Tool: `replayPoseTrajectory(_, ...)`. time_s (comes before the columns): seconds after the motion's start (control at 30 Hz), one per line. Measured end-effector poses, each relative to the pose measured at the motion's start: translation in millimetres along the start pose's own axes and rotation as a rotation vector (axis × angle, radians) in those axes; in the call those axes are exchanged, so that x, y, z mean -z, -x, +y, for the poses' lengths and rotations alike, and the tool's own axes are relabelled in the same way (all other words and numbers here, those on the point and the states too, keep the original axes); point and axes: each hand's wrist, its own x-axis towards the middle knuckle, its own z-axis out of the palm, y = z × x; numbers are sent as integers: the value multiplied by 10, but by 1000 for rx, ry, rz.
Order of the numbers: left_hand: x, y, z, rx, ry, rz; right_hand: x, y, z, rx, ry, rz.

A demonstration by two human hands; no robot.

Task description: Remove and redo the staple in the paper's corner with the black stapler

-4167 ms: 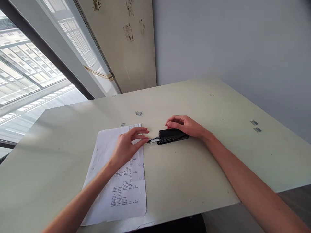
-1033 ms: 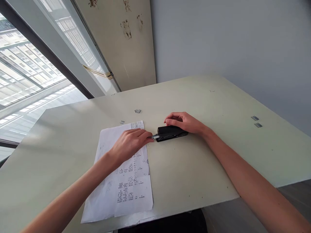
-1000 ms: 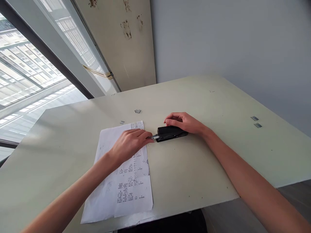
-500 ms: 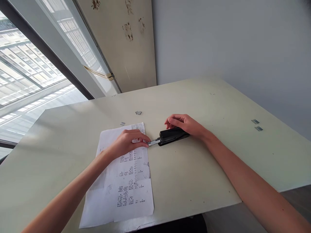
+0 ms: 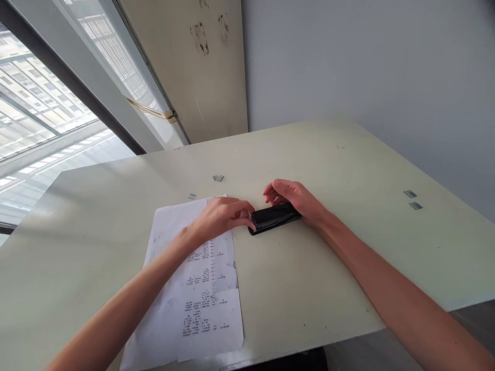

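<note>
A black stapler (image 5: 274, 216) lies on the pale table, its silver inner tray no longer showing. My left hand (image 5: 229, 215) reaches over the top of the printed sheets (image 5: 211, 304), thumb and fingers pinched at the stapler's left end. Around the stapler's right end rests my right hand (image 5: 294, 200), its fingers curled behind the black body and the heel of the palm against it. The underside of the stapler is hidden.
Small staple strips lie on the table (image 5: 348, 257) behind the papers (image 5: 218, 178) and at the right (image 5: 413, 200). Beyond the back edge stand a stained cabinet panel (image 5: 216, 77), a window (image 5: 34, 98) and a grey wall (image 5: 348, 62).
My left hand has moved right to the stapler's end, and the silver tray that stuck out has slid inside. My right hand stays at the other end. The view has shifted slightly.
</note>
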Motion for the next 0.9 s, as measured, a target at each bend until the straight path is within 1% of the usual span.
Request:
replayPoseTrajectory(0.1,-39,18,4,-4,-25,21,-6,8,-5,5,-7,-2)
replayPoseTrajectory(0.2,-46,64,19,23,-62,46,2,8,5,28,-6,-6)
replayPoseTrajectory(0.27,-10,133,4,29,-71,56,16,10,18,37,62,-30)
replayPoseTrajectory(0.3,19,184,-19,41,-80,80,24,13,25,36,113,-44)
replayPoseTrajectory(0.37,88,319,-102,115,-133,181,39,27,32,27,203,-65)
replayPoseTrajectory(0.43,147,484,-216,238,-232,306,43,48,28,17,262,-68)
replayPoseTrajectory(0.5,172,651,-326,317,-332,361,32,77,9,24,328,-78)
replayPoseTrajectory(0.57,160,790,-398,348,-394,376,6,119,-18,49,412,-95)
replayPoseTrajectory(0.67,100,908,-424,374,-419,396,-48,214,-54,87,518,-103)
replayPoseTrajectory(0.8,34,946,-412,389,-407,423,-116,362,-72,122,641,-86)
replayPoseTrajectory(0.9,8,951,-426,402,-405,455,-168,436,-75,137,674,-53)
